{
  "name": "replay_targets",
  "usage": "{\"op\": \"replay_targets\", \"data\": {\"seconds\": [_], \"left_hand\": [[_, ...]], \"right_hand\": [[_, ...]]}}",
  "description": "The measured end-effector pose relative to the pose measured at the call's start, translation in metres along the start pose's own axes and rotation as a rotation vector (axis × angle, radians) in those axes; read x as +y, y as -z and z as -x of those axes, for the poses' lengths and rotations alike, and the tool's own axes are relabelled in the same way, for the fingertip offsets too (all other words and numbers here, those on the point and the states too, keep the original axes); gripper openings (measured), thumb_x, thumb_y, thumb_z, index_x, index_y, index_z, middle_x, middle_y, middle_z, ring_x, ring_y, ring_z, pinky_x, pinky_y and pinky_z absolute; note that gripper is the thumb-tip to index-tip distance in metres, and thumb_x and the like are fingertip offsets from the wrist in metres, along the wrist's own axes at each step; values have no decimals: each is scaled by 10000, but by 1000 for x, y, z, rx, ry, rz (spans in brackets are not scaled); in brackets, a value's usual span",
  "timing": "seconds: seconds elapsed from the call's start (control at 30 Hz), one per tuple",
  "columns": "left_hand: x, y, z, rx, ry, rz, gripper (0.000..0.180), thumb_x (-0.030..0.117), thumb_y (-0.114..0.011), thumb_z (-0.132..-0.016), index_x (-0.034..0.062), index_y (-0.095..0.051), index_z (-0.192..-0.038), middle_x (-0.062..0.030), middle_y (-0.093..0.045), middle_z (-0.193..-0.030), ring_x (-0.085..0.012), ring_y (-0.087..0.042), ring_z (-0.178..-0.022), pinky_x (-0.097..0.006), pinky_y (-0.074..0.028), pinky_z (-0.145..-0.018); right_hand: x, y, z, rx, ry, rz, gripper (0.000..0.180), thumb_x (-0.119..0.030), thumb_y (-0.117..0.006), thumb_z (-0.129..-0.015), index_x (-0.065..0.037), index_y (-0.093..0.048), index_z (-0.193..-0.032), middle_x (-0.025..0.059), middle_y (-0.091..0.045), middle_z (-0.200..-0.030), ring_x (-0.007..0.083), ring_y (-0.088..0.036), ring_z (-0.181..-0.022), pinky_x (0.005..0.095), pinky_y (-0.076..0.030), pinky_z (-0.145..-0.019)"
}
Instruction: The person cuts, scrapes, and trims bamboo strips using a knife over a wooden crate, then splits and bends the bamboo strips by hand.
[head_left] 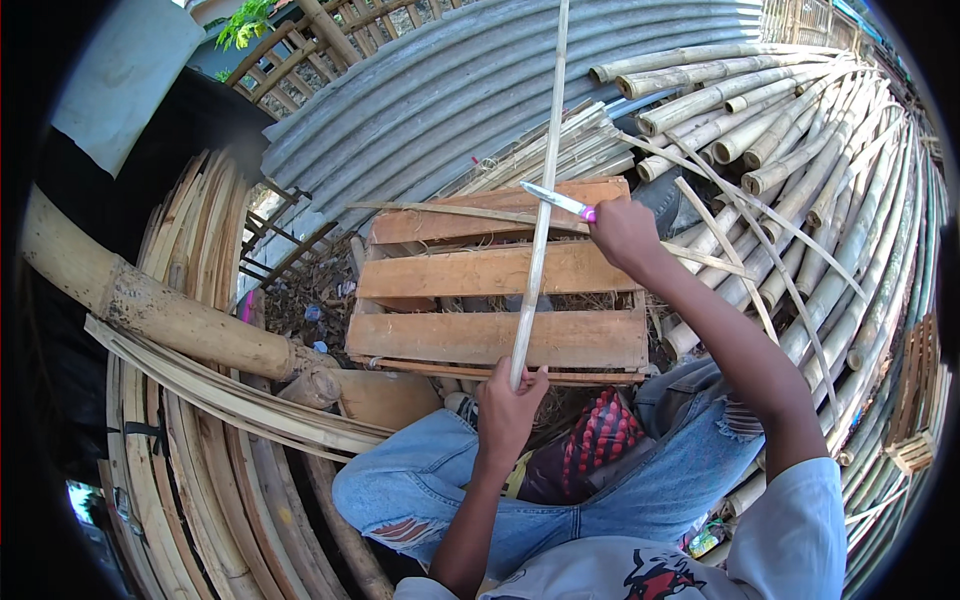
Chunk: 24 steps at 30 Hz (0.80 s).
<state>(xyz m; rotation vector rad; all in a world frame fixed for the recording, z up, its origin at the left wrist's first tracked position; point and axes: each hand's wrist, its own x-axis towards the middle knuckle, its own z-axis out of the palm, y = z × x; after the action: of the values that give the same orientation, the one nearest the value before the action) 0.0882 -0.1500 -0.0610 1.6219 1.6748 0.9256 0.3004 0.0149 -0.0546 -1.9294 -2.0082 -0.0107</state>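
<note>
My left hand (508,408) is closed around the lower end of a long, thin bamboo strip (541,230), which rises away from me past the top of the view. In my right hand (627,236) is a knife (558,199) with a pink-and-white handle, gripped in closed fingers. Its blade points left and lies across the strip, seemingly against it; whether it bites into the bamboo I cannot tell. Beneath both sits a low slatted wooden crate (500,337). Another flat bamboo strip (470,211) lies across the crate's far slat.
Bamboo poles (730,130) are heaped at the right, with loose strips (790,230) over them. Split bamboo and planks (200,440) stack at the left beside a thick bamboo pole (150,300). Corrugated metal sheeting (400,110) stands behind. A dark bag with red dots (603,430) sits between my legs.
</note>
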Motion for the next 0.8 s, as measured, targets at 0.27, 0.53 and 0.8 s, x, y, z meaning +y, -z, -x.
{"op": "replay_targets", "data": {"seconds": [0.27,0.53,0.8], "left_hand": [[-6,1,-3,-118,67,43,328,231,-667,-817,-15,-483,-701,-77,-476,-550,-139,-453,-509,-314,-383,-496],[4,8,-7,-64,21,-33,323,218,-675,-806,-15,-472,-713,-126,-504,-552,-232,-512,-493,-347,-407,-504],[7,43,61,-15,88,14,307,181,-671,-814,-5,-466,-681,-80,-462,-501,-104,-419,-455,-295,-356,-445]], "right_hand": [[41,18,-14,78,-120,-9,277,-243,-534,-828,-6,-644,-737,208,-631,-726,368,-635,-687,456,-509,-613],[-55,0,72,-236,395,-113,227,-237,-578,-756,-36,-638,-667,176,-617,-627,334,-639,-614,426,-506,-570],[67,20,-38,62,-178,44,253,-206,-498,-819,2,-638,-776,223,-631,-760,374,-635,-726,464,-506,-637]]}}
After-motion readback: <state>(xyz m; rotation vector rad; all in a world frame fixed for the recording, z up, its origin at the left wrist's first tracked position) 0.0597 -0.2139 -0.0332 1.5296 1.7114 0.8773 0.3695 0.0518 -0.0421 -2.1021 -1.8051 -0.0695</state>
